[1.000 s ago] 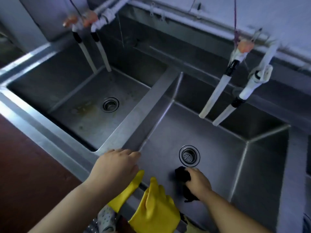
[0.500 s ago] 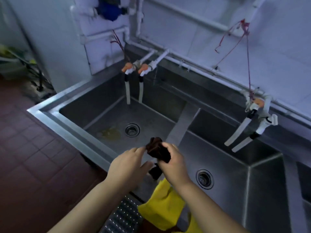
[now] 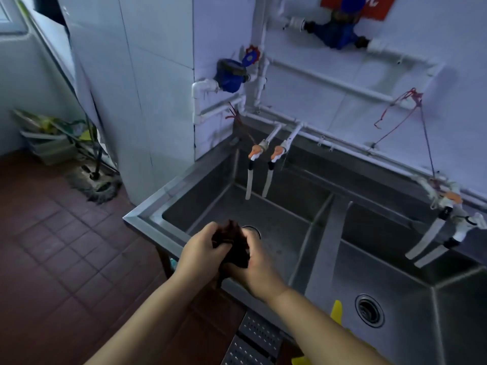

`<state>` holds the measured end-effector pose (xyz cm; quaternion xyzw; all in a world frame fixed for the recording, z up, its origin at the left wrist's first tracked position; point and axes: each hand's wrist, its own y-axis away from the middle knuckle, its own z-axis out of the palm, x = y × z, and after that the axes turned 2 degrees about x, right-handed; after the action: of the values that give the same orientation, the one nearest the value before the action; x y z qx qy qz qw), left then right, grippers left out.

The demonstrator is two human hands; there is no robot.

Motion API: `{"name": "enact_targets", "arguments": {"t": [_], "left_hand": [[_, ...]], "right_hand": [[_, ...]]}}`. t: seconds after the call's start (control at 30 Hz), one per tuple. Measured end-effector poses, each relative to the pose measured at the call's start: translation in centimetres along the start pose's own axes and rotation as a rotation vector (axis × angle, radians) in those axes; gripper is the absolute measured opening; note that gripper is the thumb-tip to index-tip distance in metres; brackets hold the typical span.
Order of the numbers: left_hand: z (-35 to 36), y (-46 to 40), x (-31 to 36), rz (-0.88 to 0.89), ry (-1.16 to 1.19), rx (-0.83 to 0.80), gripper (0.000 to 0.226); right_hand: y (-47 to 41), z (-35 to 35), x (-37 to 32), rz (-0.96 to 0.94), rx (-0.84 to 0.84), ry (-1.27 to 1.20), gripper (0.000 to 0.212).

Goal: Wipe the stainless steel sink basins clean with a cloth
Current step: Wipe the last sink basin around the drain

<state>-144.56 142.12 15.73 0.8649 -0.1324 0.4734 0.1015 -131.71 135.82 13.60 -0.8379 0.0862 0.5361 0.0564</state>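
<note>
A dark, bunched-up cloth (image 3: 235, 246) is held between both hands above the front edge of the left sink basin (image 3: 279, 227). My left hand (image 3: 201, 255) grips the cloth from the left, its fingers curled over the top. From the right, my right hand (image 3: 259, 270) grips the same cloth, thumb toward me. The left basin's drain (image 3: 253, 231) peeks out just behind the cloth. To the right lies the right basin (image 3: 403, 293) with its round drain (image 3: 369, 310). A steel divider (image 3: 322, 254) separates the two basins.
Two pairs of white taps with orange handles hang over the basins, one at the left (image 3: 266, 164) and one at the right (image 3: 445, 222). Yellow rubber gloves (image 3: 337, 312) hang on the front rim. A perforated metal shelf (image 3: 253, 341) sits below. A mop (image 3: 97, 177) leans in the corner on the red tiled floor.
My right hand lifted the cloth off the right basin's floor and brought it left; my left hand left the divider and joined it. Both now hold the cloth over the left basin.
</note>
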Motion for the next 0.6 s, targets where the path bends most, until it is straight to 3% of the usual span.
{"name": "enact_targets", "arguments": {"t": [0.1, 0.2, 0.3, 0.4, 0.47, 0.6], "left_hand": [[-1.0, -1.8, -0.6, -0.018, 0.097, -0.038, 0.015], [-1.6, -3.7, -1.2, 0.004, 0.109, -0.056, 0.020], [-1.8, -6.0, -2.2, 0.025, 0.069, -0.066, 0.020], [-1.7, -8.6, -3.5, 0.019, -0.016, -0.100, 0.024], [-1.5, -10.7, -4.3, 0.017, -0.037, -0.123, 0.029], [-0.9, -15.3, -5.6, -0.022, -0.083, -0.139, 0.031]], "right_hand": [[-1.7, -0.5, -0.6, 0.002, -0.020, 0.002, 0.047], [-4.5, -1.3, -0.5, 0.000, 0.087, 0.065, 0.035], [-7.8, -1.8, 0.0, 0.006, 0.124, 0.061, 0.055], [-11.5, -1.4, 1.3, -0.021, -0.012, 0.061, 0.077], [-14.1, -1.0, 2.6, -0.064, -0.057, 0.142, 0.066], [-18.6, -0.7, 5.3, 0.014, -0.004, 0.188, 0.019]]}}
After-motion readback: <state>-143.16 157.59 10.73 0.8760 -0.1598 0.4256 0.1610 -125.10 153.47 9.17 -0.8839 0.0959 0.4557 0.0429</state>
